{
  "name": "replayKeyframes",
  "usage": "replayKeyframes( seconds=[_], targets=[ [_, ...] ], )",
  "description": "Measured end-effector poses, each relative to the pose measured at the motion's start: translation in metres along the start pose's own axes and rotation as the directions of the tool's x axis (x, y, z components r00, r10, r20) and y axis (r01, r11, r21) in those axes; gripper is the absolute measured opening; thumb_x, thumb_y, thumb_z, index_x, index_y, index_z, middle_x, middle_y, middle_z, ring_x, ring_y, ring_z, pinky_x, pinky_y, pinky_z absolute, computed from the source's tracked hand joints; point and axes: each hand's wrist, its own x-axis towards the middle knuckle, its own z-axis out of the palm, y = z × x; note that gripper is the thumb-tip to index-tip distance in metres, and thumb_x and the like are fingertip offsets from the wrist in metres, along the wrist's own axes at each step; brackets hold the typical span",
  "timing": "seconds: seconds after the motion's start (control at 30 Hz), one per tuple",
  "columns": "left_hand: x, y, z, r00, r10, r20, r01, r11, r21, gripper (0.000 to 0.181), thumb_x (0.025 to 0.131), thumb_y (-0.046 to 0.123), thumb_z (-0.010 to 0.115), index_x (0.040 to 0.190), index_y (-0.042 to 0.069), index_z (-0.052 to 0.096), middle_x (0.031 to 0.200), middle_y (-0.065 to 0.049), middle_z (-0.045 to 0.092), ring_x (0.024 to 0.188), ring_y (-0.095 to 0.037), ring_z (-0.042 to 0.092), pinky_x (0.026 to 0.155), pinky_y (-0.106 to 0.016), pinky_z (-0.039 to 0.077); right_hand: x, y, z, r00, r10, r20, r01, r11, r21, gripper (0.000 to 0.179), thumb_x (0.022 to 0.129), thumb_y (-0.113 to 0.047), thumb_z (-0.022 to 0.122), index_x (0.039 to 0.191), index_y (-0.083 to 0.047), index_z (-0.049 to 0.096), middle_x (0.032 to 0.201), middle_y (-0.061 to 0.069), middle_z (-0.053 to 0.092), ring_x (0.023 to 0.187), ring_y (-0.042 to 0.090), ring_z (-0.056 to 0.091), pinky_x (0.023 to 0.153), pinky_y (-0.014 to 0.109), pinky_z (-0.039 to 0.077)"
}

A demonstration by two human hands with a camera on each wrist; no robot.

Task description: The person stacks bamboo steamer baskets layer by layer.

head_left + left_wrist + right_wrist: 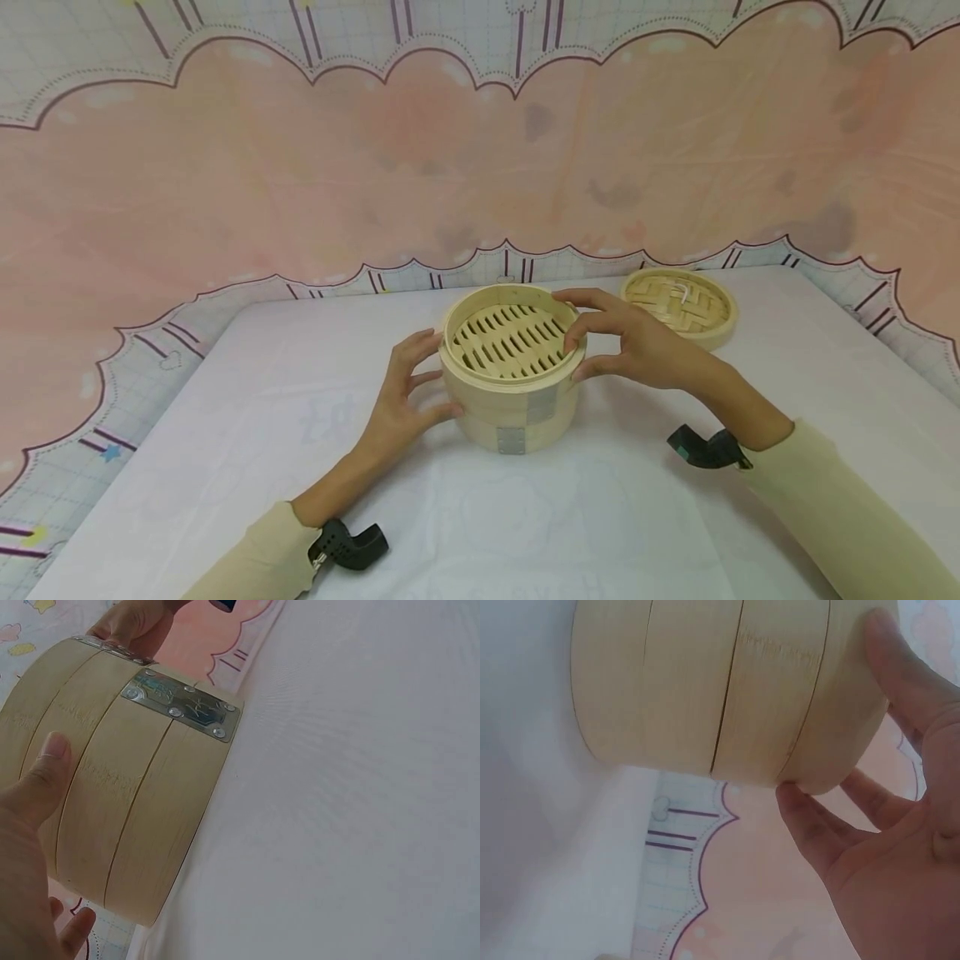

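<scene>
A round bamboo steamer [487, 412], its tiers stacked, stands upright on the white cloth. Its slatted inner base [510, 337] shows from above, and metal plates [180, 705] join the bands on its side. My left hand [397, 408] holds the steamer's left side, thumb on the outer wall [97, 765] in the left wrist view. At the right, my right hand [637, 342] grips the top tier's rim, with the thumb outside and one finger bent over the edge. In the right wrist view, the thumb and fingertips of that hand [900, 847] touch the upper band.
Behind the right hand lies a woven bamboo lid [660, 304] with a small white loop. White cloth [262, 450] covers the table. A pink and white patterned sheet [450, 167] hangs behind it. Each wrist carries a black camera mount [352, 546].
</scene>
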Motion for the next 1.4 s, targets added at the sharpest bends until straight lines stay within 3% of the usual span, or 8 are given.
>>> replayKeyframes(
  seconds=[0.17,0.4,0.5,0.7,0.9,1.13,1.4],
  targets=[
    [0.001,0.008,0.002,1.0,0.017,0.004,-0.017,1.0,0.013,0.083,0.063,-0.016,0.08,0.132,-0.008,0.036,0.141,-0.033,0.026,0.133,-0.027,0.032,0.093,-0.055,0.047,0.0,0.0,0.001,1.0,0.025,-0.001,-0.025,1.0,-0.008,0.027,0.072,-0.028,0.082,0.092,-0.031,0.064,0.146,0.004,0.04,0.133,0.027,0.037,0.104,0.052,0.038],
    [-0.005,-0.018,0.004,0.998,0.061,-0.002,-0.061,0.998,0.031,0.086,0.062,-0.005,0.085,0.136,-0.002,0.039,0.142,-0.023,0.031,0.134,-0.024,0.031,0.095,-0.042,0.049,0.0,-0.002,0.002,0.999,0.04,-0.007,-0.04,0.999,-0.011,0.026,0.072,-0.027,0.082,0.092,-0.029,0.065,0.144,0.004,0.043,0.132,0.027,0.037,0.105,0.052,0.037],
    [-0.005,-0.022,0.004,0.997,0.079,-0.003,-0.079,0.996,0.037,0.087,0.062,-0.002,0.085,0.136,0.0,0.04,0.141,-0.022,0.034,0.133,-0.024,0.032,0.095,-0.04,0.049,0.0,-0.004,0.002,0.999,0.045,-0.006,-0.045,0.999,-0.017,0.026,0.072,-0.027,0.082,0.092,-0.028,0.066,0.143,0.004,0.044,0.132,0.028,0.038,0.105,0.052,0.037],
    [-0.003,-0.013,0.005,0.995,0.095,-0.01,-0.094,0.995,0.042,0.083,0.061,-0.006,0.083,0.133,-0.004,0.042,0.136,-0.028,0.038,0.131,-0.02,0.035,0.093,-0.039,0.05,-0.001,-0.005,0.0,1.0,0.021,0.004,-0.021,0.998,-0.058,0.028,0.073,-0.032,0.081,0.096,-0.029,0.066,0.141,0.003,0.046,0.13,0.024,0.041,0.103,0.047,0.041],
    [0.002,0.0,0.006,0.996,0.089,-0.013,-0.088,0.994,0.07,0.08,0.06,-0.009,0.082,0.129,-0.006,0.043,0.131,-0.028,0.041,0.13,-0.019,0.036,0.091,-0.041,0.051,-0.002,0.005,-0.007,1.0,-0.003,-0.02,0.004,1.0,0.031,0.036,0.074,-0.018,0.082,0.107,-0.018,0.067,0.143,0.006,0.044,0.127,0.024,0.046,0.096,0.035,0.049],
    [-0.001,-0.015,0.006,0.998,0.069,-0.012,-0.068,0.995,0.07,0.085,0.058,-0.013,0.082,0.133,0.001,0.044,0.136,-0.019,0.042,0.131,-0.022,0.036,0.091,-0.039,0.052,-0.003,0.013,-0.01,0.999,-0.024,-0.037,0.028,0.994,0.107,0.034,0.075,-0.009,0.08,0.107,-0.015,0.069,0.143,0.009,0.044,0.122,0.024,0.049,0.092,0.031,0.051],
    [-0.001,-0.014,0.001,0.999,0.045,0.024,-0.047,0.996,0.074,0.084,0.061,-0.009,0.083,0.134,0.004,0.043,0.138,-0.015,0.042,0.127,-0.021,0.044,0.093,-0.042,0.051,-0.002,0.014,-0.006,0.999,-0.014,-0.041,0.019,0.991,0.129,0.031,0.075,-0.01,0.08,0.103,-0.017,0.068,0.134,0.004,0.053,0.124,0.021,0.048,0.095,0.033,0.049]
  ],
)
